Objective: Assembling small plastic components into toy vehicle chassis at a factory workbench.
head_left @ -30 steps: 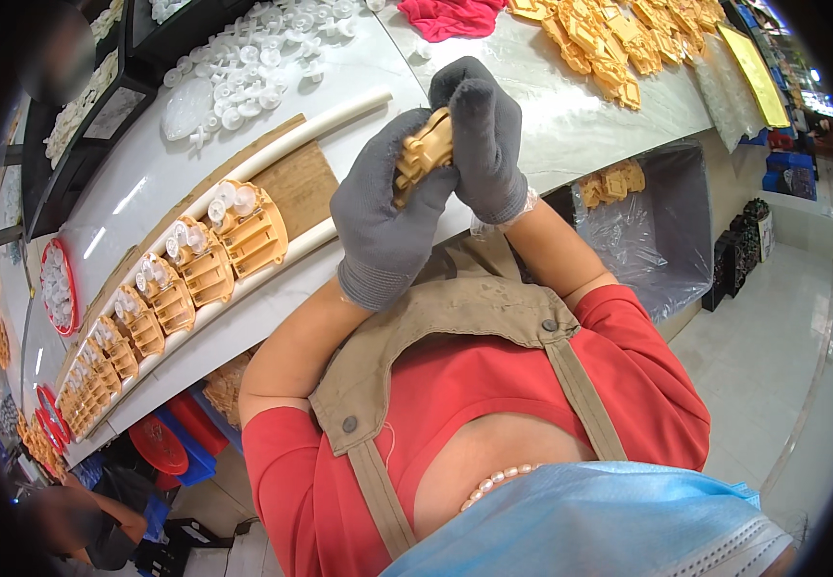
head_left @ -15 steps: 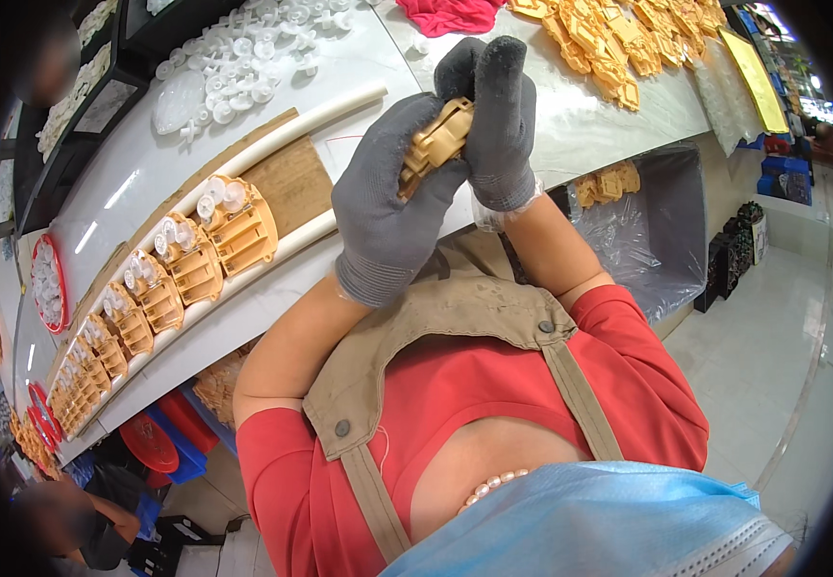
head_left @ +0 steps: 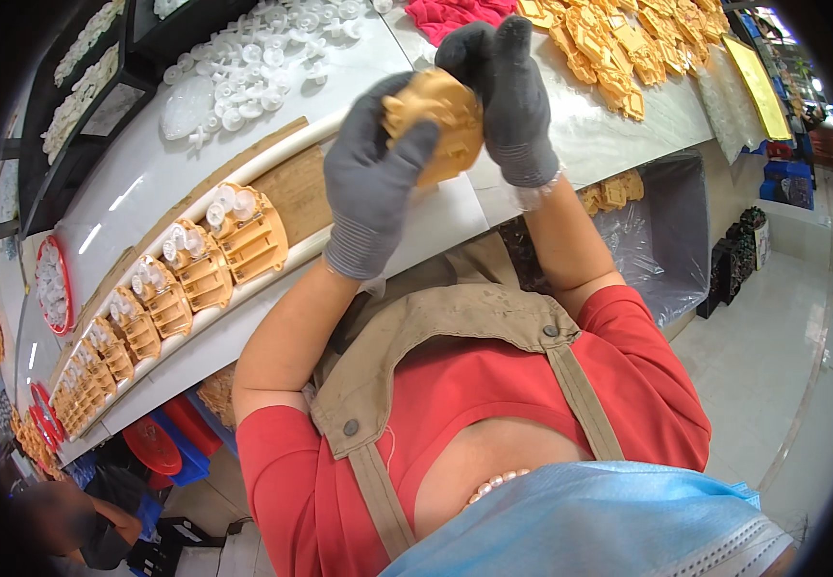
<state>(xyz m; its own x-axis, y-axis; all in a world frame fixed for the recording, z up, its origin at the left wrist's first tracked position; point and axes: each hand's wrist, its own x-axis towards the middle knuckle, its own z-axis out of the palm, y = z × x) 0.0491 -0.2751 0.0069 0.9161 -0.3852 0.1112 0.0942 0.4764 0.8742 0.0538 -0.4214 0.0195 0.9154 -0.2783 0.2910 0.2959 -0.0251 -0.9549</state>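
Note:
My left hand [head_left: 368, 173], in a grey glove, grips a yellow-orange plastic housing [head_left: 450, 135] by its left side, with the thumb across its face. The housing is tilted above the table's near edge. At the housing's upper right edge is my right hand [head_left: 509, 106], also gloved. Its fingers curl toward that edge, while one digit points up; the fingertips are partly hidden. To the left, a row of similar housings [head_left: 250, 231] with white plastic parts [head_left: 234, 202] fitted in them lies on a wooden board between white rails [head_left: 306, 248].
Loose white plastic parts [head_left: 262, 67] are spread at the back, beside black bins [head_left: 113, 106]. A pile of yellow-orange pieces [head_left: 609, 48] and a pink-red cloth [head_left: 455, 14] lie at the back right. A lined grey bin [head_left: 676, 231] stands below the table's right side. Another person [head_left: 99, 529] is at lower left.
The housing has turned so that its broad face shows, and it has risen slightly. My left hand has moved up and shifted its hold; my right hand has moved slightly up and right.

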